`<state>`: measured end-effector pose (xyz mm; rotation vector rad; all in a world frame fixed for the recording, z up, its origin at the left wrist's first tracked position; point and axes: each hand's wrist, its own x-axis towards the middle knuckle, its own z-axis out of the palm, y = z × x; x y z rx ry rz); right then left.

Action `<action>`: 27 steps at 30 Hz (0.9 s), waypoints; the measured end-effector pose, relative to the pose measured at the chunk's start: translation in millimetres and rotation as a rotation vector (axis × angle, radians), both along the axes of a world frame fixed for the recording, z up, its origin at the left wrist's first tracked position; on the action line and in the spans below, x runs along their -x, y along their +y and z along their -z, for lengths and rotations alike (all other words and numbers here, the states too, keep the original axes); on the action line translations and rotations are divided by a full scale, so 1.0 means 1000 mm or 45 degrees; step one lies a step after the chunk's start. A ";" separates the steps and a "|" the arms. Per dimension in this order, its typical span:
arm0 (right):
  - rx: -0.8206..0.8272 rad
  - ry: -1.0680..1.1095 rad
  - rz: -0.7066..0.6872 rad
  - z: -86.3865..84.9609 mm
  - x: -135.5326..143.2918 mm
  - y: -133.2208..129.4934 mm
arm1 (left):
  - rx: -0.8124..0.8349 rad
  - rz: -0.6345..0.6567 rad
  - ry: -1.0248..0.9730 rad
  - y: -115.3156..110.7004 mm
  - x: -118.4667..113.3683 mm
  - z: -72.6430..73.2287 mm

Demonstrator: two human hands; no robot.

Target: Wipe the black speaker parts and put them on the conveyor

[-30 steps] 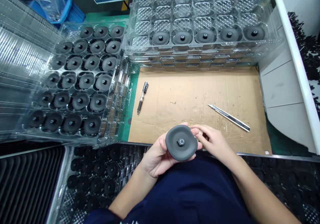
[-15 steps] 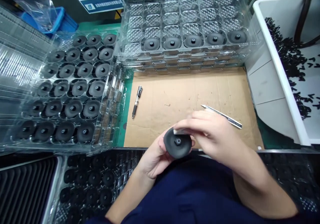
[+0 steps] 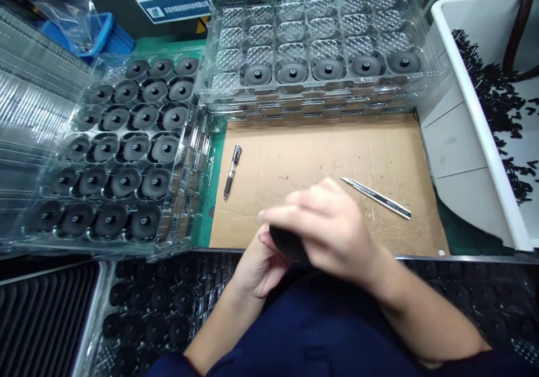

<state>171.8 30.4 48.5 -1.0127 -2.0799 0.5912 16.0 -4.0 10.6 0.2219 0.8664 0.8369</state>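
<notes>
A round black disc [image 3: 288,243] with a dished face is held in my left hand [image 3: 261,269], tilted on its side close to my body. My right hand [image 3: 332,231] lies across the disc, its fingers curled over the face and slightly smeared by motion. The small white piece it pinched earlier is hidden behind the fingers. Beyond my right hand, a slim silver craft knife [image 3: 377,197] rests on the cardboard sheet [image 3: 290,147]. A black and silver pen [image 3: 232,172] lies on the sheet's left side.
Clear trays [image 3: 168,203] of similar discs stand at left. Another clear tray stack [image 3: 307,93] at the back has discs in its front row. A white bin [image 3: 475,102] with small black parts stands right. A blue bin [image 3: 112,35] sits back left.
My right hand has swept left over the disc, covering most of it. The disc has turned from facing up to standing tilted. My left hand has hardly moved.
</notes>
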 end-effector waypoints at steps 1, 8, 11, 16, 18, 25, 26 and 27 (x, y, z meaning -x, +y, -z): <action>0.065 0.025 0.078 0.006 -0.004 0.002 | -0.022 -0.019 -0.018 0.001 0.001 -0.001; 0.617 -0.034 0.449 0.080 -0.027 -0.017 | -0.126 -0.048 -0.148 0.002 0.011 -0.001; 0.712 -0.027 0.433 0.097 -0.026 -0.026 | -0.130 -0.047 -0.151 0.003 0.009 0.001; 0.513 0.134 0.642 0.043 -0.014 -0.018 | -0.131 -0.037 -0.091 0.005 0.001 -0.003; 0.293 0.223 0.564 0.016 -0.002 -0.018 | -0.145 -0.061 -0.026 0.005 -0.001 -0.003; 0.340 0.024 -0.041 -0.004 0.019 -0.017 | -0.147 -0.134 0.119 0.003 -0.001 0.002; 0.304 0.010 0.015 -0.003 0.020 -0.015 | -0.155 -0.145 0.123 0.003 -0.002 0.001; 0.234 0.020 0.088 -0.002 0.020 -0.015 | -0.161 -0.151 0.113 0.003 -0.003 -0.001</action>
